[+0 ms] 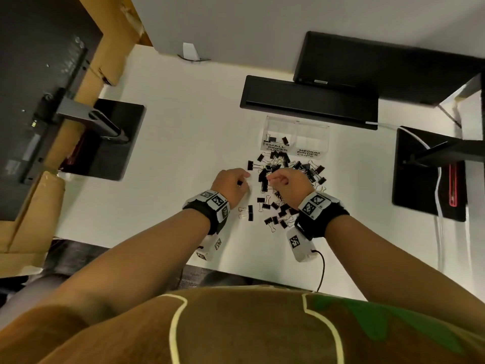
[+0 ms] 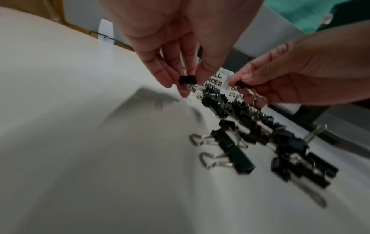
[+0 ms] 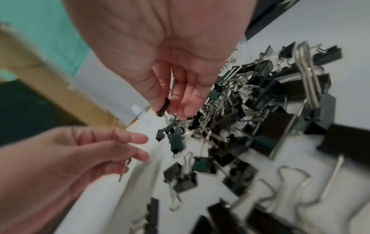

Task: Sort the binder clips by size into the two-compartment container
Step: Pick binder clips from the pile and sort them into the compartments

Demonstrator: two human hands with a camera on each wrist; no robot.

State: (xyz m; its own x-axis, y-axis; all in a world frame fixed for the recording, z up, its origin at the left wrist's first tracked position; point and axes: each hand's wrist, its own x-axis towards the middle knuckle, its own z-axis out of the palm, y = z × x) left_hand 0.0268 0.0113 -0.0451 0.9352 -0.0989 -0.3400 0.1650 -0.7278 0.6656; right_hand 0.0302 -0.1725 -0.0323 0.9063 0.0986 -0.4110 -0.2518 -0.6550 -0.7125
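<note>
Two hands work above the clip pile: left hand pinches a small clip, right hand pinches another.

Black binder clips heaped before the clear 2-compartment container (a few inside its "SMALL" side)

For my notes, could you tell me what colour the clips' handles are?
Silver handles; right wrist view.

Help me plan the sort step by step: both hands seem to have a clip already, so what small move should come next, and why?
Probably carry both hands forward to the container and drop their clips into the compartment labelled small. The left hand pinches a small clip, the right hand pinches another small clip, and that compartment already holds a few clips while the medium one looks empty.
</note>
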